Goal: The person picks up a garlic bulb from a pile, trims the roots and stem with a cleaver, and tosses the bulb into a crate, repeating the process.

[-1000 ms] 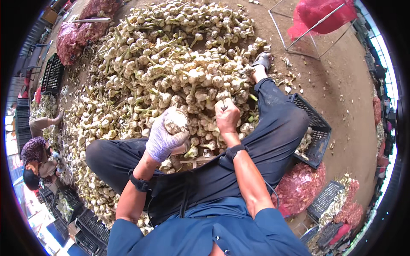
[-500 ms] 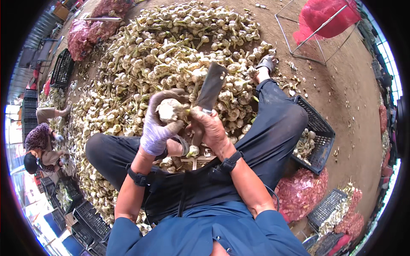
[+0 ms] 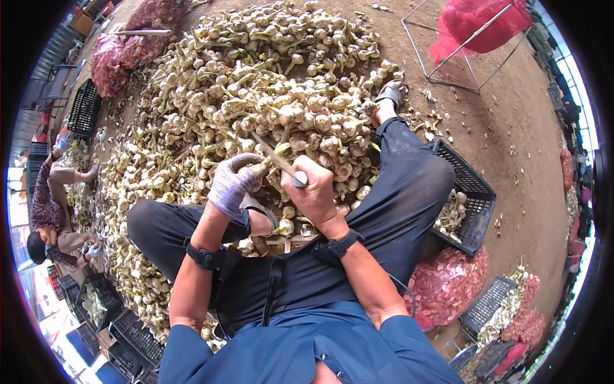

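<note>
A pale knitted glove covers my left hand, whose fingers are closed round a garlic bulb that they partly hide. My bare right hand grips a cleaver by its handle. The blade is seen nearly edge-on, pointing up and left, close beside the bulb; whether it touches cannot be told. Both hands are above my lap, in front of a large garlic pile. Between my legs, below the hands, loose bulbs lie by a small wooden piece.
A black crate with garlic stands by my right knee, a red mesh sack behind it. A metal frame holds a red net bag at far right. On the left, another person works near stacked black crates.
The cleaver has turned from showing its broad side to nearly edge-on, tipping left toward the bulb. My left hand has turned, so its fingers now cover most of the garlic.
</note>
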The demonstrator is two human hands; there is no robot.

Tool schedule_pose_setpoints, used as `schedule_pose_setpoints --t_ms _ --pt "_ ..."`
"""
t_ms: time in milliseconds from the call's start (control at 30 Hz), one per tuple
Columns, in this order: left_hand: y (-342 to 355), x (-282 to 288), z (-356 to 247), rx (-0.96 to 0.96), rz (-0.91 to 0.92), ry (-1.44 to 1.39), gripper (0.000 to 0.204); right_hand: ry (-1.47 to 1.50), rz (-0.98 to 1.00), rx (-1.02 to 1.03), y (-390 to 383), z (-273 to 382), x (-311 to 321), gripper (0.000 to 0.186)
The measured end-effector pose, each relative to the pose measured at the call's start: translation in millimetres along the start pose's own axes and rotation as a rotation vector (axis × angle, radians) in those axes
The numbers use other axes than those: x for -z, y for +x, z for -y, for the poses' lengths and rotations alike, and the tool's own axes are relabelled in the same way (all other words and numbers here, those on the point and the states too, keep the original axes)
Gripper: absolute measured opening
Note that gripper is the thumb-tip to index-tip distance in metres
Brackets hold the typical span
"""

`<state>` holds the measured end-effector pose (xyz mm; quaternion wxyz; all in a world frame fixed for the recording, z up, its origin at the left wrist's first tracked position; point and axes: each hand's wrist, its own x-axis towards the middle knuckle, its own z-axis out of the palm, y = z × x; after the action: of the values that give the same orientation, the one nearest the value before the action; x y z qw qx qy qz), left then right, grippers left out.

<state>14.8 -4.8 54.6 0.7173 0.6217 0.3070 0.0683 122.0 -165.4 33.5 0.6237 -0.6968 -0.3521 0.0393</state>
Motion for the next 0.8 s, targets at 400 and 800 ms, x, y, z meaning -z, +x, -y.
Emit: schedule_pose_setpoints --t_ms 400,800 --pt "-55.0 165.3 -59.2 -0.264 -0.554 0.238 0.033 -0.064 -0.010 -0.684 -36.4 -88.5 -10.9 0.029" --pt "76.0 -3.7 -98.2 -0.508 -0.004 1.651 0.065 0.667 -0.297 -0.895 -15.8 -61.5 7.3 0.015"
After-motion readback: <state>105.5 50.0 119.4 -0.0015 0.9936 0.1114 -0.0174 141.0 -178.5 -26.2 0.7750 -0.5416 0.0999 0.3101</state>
